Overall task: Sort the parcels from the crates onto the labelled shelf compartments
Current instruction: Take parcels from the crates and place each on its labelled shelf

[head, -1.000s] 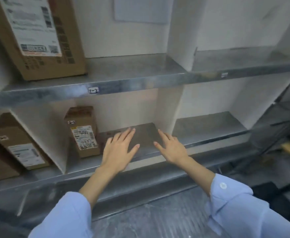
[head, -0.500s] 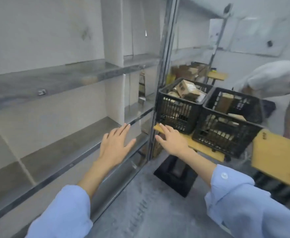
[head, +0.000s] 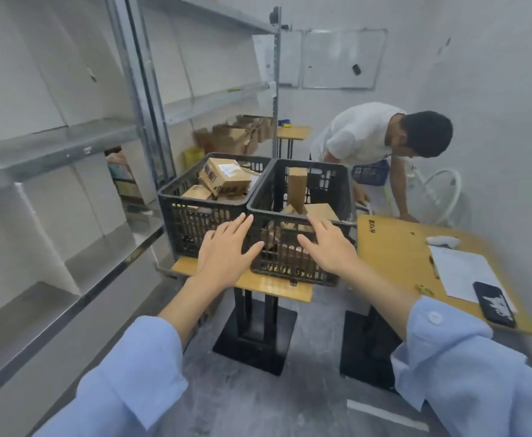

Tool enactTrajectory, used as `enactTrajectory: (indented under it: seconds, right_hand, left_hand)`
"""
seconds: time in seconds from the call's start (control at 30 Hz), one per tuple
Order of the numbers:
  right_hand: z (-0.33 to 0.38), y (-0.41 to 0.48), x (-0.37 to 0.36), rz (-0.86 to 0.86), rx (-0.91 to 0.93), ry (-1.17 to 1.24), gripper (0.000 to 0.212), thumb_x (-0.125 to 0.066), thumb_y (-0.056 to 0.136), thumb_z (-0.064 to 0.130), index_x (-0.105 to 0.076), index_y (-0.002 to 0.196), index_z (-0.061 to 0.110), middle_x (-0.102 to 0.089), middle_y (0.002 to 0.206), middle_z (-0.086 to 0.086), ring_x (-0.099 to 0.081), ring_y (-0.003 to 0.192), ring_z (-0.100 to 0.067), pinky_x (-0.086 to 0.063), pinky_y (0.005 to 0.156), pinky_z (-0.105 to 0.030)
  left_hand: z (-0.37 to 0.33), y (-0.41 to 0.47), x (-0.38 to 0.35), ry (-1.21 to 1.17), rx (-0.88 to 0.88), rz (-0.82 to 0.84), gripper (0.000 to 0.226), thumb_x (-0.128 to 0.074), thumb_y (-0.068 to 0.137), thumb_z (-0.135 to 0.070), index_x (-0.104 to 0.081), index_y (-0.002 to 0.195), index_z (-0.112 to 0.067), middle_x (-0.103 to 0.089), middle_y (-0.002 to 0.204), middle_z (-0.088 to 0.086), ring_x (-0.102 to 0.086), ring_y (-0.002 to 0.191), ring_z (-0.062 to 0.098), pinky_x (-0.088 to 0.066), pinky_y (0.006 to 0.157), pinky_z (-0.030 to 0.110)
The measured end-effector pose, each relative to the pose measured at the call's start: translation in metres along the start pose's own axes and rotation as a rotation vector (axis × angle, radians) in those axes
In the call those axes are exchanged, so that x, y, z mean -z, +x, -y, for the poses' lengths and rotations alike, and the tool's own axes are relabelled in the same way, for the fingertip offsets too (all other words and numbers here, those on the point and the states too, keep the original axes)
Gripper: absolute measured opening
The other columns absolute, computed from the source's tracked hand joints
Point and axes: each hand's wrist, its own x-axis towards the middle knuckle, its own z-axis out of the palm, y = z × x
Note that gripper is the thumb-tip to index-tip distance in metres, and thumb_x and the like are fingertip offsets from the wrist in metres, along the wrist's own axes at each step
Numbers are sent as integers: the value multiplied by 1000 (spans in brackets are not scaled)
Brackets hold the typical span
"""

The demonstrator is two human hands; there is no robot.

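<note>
Reaching forward out of two light-blue sleeves (head: 126, 376), both hands are spread flat, fingers apart, holding nothing. The left hand (head: 227, 252) hovers in front of the seam where two black crates meet; the right hand (head: 329, 247) hovers in front of the right crate (head: 293, 266). Whether either touches the mesh cannot be told.

On the right a second tabletop (head: 394, 247) carries one black phone (head: 493, 304), one sheet of paper (head: 463, 272) with a pen at its edge, and one pale handheld device (head: 441, 241). Dark characters are printed near its far left corner, too small to read.

The two crates stand side by side, touching, on a small wooden tabletop (head: 271, 288) with a black pedestal. The left crate (head: 189, 212) holds several brown parcels; the top one (head: 223, 176) lies tilted, with a white label and dark print on its side, neither legible. In the right crate one parcel (head: 297, 189) stands upright above others lying low.

Left of the crates runs the metal shelf (head: 62, 146), with small tags on its front edges, their writing unreadable. More cardboard boxes (head: 233, 137) sit in its far compartments.

Beyond the crates a person in a white shirt (head: 356, 134) bends over. One whiteboard (head: 343, 58) hangs on the far wall.
</note>
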Motion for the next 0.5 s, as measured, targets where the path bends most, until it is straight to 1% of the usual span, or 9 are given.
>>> enactTrajectory:
  seconds: [0.07,0.17,0.23,0.3,0.5]
  right_hand:
    - [-20,18,5,-29,-37,18,62,-40,101,50,-23,154,22,-28,159,-4,-32,142,-28,-37,110,-46]
    - [-48,52,9,-71,-61,31,62,-43,100,47,-25,154,21,-28,159,-4,-31,143,-26,-34,113,-45]
    - [-68,85,8,-86,-95,44,63,-45,100,47,-24,154,22,-28,159,-3,-29,144,-24,-33,114,-44]
    - [-86,122,5,-90,-138,70,63,-48,100,42,-25,154,21,-28,159,-3,-29,144,-24,-32,114,-43]
    - [-120,228,-9,-48,-262,92,66,-57,97,25,-25,154,16,-27,159,-7,-30,144,-24,-31,114,-38]
  left_hand:
    - [-11,34,-12,-3,-40,9,65,-31,100,-59,-18,157,-29,-18,164,-9,-21,148,15,-19,118,40]
    - [-21,85,-31,-40,-82,5,65,-32,100,-58,-19,157,-29,-20,163,-8,-23,148,16,-19,118,42]
    - [-26,125,-47,-78,-105,5,64,-35,100,-57,-21,156,-29,-22,163,-7,-25,147,17,-20,118,44]
    - [-27,166,-64,-104,-127,16,64,-38,100,-57,-22,156,-29,-22,162,-7,-27,147,18,-21,118,46]
    - [-16,289,-121,-90,-216,137,67,-39,98,-59,-21,156,-31,-20,163,-7,-26,147,19,-19,119,48]
